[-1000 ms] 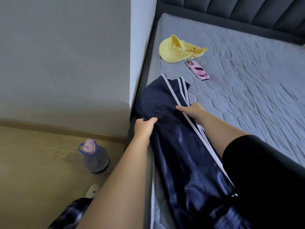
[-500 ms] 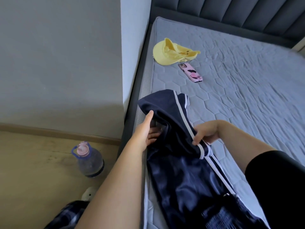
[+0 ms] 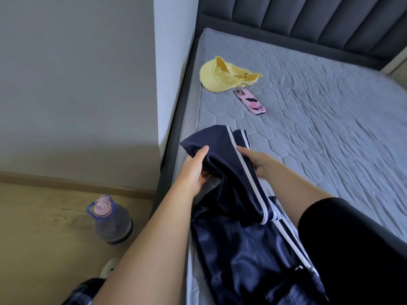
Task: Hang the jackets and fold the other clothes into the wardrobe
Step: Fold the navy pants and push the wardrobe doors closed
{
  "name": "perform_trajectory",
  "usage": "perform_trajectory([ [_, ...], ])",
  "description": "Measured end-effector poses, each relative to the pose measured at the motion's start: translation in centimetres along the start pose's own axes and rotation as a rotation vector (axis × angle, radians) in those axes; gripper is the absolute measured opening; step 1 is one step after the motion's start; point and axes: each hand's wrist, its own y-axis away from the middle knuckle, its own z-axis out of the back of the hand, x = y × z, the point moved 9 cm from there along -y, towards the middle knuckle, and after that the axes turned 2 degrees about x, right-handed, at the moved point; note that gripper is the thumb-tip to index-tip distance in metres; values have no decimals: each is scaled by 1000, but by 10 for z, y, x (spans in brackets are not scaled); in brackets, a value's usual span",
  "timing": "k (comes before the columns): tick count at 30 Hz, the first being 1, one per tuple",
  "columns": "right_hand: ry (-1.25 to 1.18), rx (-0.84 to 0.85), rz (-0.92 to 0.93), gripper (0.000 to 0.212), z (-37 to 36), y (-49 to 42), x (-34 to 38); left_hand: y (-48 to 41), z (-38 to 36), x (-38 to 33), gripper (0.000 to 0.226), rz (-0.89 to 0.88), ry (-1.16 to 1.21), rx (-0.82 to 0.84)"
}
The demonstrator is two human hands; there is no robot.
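Observation:
Navy track trousers (image 3: 240, 230) with white side stripes lie along the near left edge of the grey mattress (image 3: 330, 133). Their far end is lifted and doubled back toward me. My left hand (image 3: 195, 167) grips that lifted end from the left, thumb on top and fingers under the cloth. At the striped side seam my right hand (image 3: 256, 160) holds the fabric from the right, its fingers partly hidden behind the fold. No wardrobe or jacket is in view.
A yellow cap (image 3: 224, 75) and a pink phone (image 3: 251, 101) lie farther up the mattress. The dark padded headboard (image 3: 308, 20) runs along the back. On the wooden floor at left stands a large water bottle (image 3: 111, 221), beside a grey wall (image 3: 77, 84).
The trousers lay flat a second ago. Both hands have since lifted the far leg end and folded it back toward me, so the garment now reaches less far up the bed.

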Motion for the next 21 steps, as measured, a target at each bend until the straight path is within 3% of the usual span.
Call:
perform_trajectory([
  [3,114,-45,13,9,-8,6,20,-3,-15,-18,42,-65,-83,45],
  [6,129,-72,185,15,-10,14,59,-2,-27,-38,47,-180,-123,46],
  [10,-74,-29,520,20,-13,32,125,2,-32,-86,44,-413,-328,-58],
  [13,21,-190,616,24,3,24,152,4,-20,-108,49,-536,-605,-179],
  [15,248,-367,573,47,16,16,149,1,5,-96,59,-494,-640,-269],
  [17,376,-432,437,71,24,5,126,-3,35,-68,59,-349,-678,-371],
  [19,452,-434,308,79,28,-6,96,-4,56,-44,66,-228,-679,-440],
  [21,543,-440,249,78,30,-12,73,-6,62,-37,70,-215,-635,-472],
])
